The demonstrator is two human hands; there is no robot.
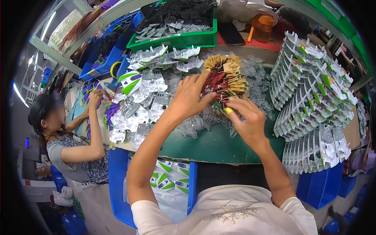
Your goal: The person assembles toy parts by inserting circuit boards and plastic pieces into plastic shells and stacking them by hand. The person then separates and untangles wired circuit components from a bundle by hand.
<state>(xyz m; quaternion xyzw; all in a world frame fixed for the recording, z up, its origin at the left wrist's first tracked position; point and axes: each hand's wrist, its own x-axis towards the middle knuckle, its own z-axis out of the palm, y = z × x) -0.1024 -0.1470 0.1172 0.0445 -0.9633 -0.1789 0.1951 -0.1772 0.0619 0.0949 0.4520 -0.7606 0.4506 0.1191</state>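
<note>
A thick bundle of red wires (214, 83), fringed with small tan circuit boards (235, 74), lies on the green worktop in front of me. My left hand (190, 96) rests against the bundle's left side, thumb and fingers spread apart and touching the wires. At the bundle's lower right is my right hand (248, 119), its fingers curled together with a yellow band (228, 111) on one finger. Whatever sits between those fingertips is too small to make out. Clear plastic parts (256, 84) lie around the bundle.
White-and-grey plastic shells (147, 84) are heaped on the left; tall stacks of similar shells (313, 90) stand right. Behind are a green bin (176, 41) of dark parts, a phone (231, 34) and an orange bottle (263, 28). A co-worker (74, 145) sits left, by a blue bin (119, 188).
</note>
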